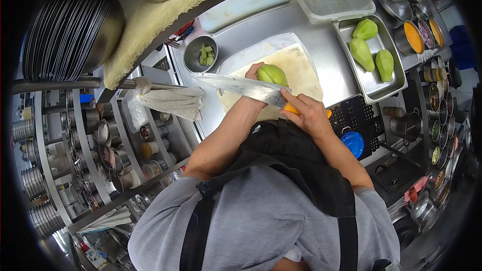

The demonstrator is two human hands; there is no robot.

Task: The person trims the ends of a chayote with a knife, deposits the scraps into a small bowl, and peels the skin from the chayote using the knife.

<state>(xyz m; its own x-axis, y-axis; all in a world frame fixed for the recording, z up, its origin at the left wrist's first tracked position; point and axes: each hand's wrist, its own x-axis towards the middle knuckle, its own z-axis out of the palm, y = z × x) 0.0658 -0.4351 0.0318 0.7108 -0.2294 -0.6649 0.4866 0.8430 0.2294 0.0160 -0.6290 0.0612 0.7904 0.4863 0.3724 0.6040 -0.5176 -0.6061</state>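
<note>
My left hand [255,72] is wrapped round a peeled green vegetable [272,75] above the cutting board [301,70]; the knife blade hides part of the hand. In my right hand [310,113] is the yellow-orange handle of a large knife [241,86]. Its wide blade points left, crossing over my left wrist just below the vegetable. Left of the board, a metal bowl [187,56] holds several green pieces. A steel tray [374,93] on the right contains three peeled green vegetables [361,54].
A clear plastic container [329,16] with green vegetables stands at the back, beside a white board [246,5]. Metal bowls [393,1] are at the upper right. A shelf edge with a towel [145,17] juts in at upper left. A cloth [175,101] hangs left of the counter.
</note>
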